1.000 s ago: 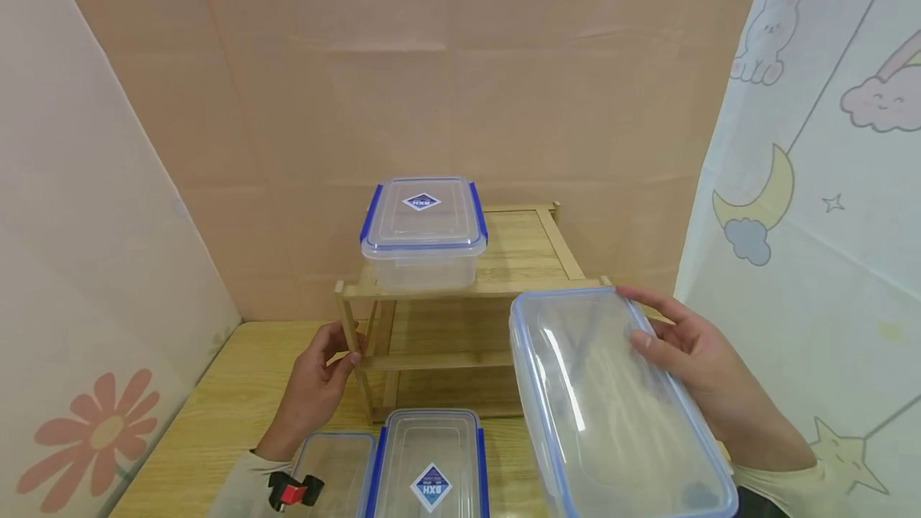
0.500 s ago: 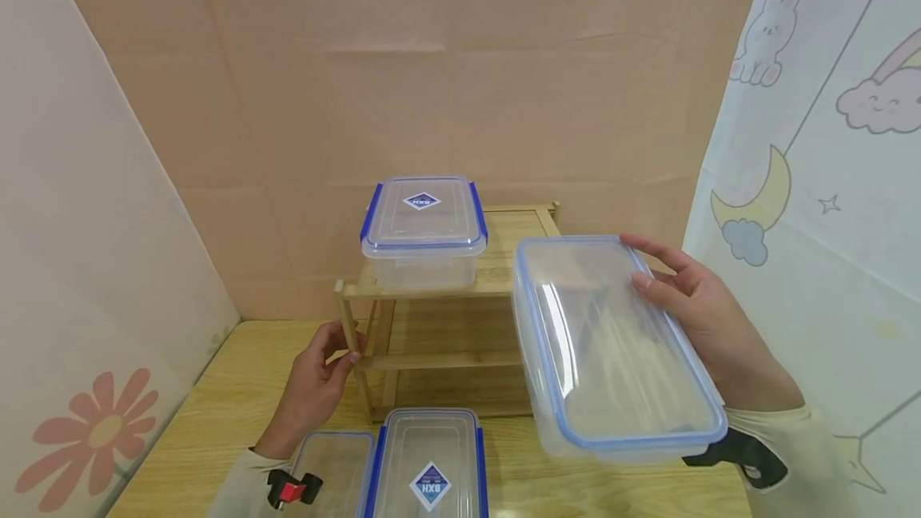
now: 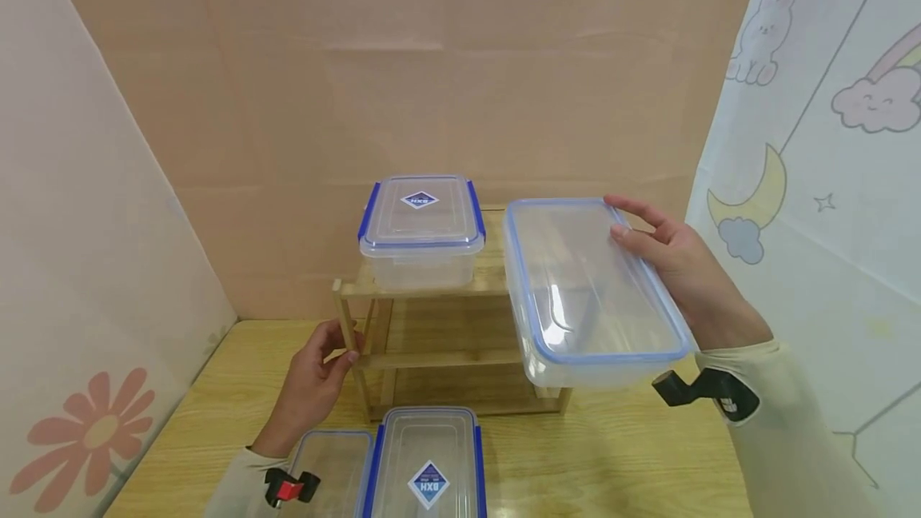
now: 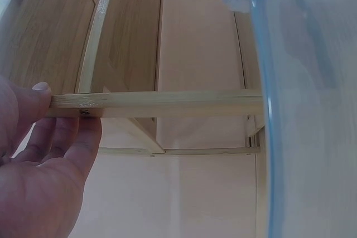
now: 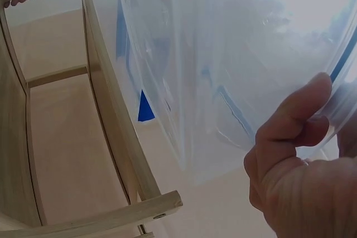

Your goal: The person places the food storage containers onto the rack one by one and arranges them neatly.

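My right hand (image 3: 672,262) grips the right edge of a clear plastic food container (image 3: 597,286) with a pale blue rim. The container hangs tilted in front of the right part of a wooden shelf rack (image 3: 446,358). On the rack's left front post, my left hand (image 3: 316,370) pinches the wood between thumb and fingers, which the left wrist view shows closely. A lidded container (image 3: 424,222) with dark blue side clips sits on the left of the top shelf. In the right wrist view the held container (image 5: 223,71) is beside the rack (image 5: 111,98), apart from it.
Near the table's front edge lie a lidded container (image 3: 430,454) with blue clips and a diamond label, and a pale-rimmed container (image 3: 334,470) left of it. The wooden table (image 3: 619,454) runs to cloth walls at left, back and right.
My right hand has lifted the container upward and forward, from above the table's front to the height of the rack's top shelf. The left hand stays on the rack's post.
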Action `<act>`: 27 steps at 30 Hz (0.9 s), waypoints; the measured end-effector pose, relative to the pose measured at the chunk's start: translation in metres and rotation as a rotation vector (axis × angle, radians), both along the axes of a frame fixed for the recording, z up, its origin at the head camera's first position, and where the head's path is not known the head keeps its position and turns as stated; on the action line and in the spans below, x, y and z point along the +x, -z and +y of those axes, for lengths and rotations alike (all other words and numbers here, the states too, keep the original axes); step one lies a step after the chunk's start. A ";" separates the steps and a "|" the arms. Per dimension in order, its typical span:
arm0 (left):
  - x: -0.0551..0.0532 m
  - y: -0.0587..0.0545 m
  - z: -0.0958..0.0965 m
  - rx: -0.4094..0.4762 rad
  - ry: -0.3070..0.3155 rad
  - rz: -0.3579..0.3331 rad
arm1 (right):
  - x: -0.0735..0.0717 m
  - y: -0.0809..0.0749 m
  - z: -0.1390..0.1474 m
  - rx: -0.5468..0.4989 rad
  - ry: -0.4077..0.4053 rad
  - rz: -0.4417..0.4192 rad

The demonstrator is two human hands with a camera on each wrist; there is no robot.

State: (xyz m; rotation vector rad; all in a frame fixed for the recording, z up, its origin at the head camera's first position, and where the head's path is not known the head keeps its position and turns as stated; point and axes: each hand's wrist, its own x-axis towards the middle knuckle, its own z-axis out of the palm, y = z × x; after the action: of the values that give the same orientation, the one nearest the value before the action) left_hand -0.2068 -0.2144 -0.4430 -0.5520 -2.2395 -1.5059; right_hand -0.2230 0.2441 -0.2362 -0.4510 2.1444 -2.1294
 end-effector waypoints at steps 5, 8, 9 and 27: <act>0.000 0.000 0.000 0.005 0.010 -0.008 | -0.015 -0.005 -0.004 0.015 0.026 -0.004; 0.000 0.000 0.000 0.007 0.013 -0.010 | -0.027 -0.007 -0.004 0.022 0.026 0.008; 0.000 0.000 0.000 0.007 0.013 -0.012 | -0.031 -0.008 -0.005 0.023 0.027 0.012; -0.001 0.000 0.000 0.001 0.009 -0.019 | -0.095 -0.007 -0.011 -0.036 0.011 -0.005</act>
State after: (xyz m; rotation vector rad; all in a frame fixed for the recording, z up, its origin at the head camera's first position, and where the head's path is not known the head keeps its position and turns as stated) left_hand -0.2076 -0.2146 -0.4432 -0.5509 -2.2528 -1.5232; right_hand -0.3175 0.2331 -0.2288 -0.4364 2.1141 -2.1758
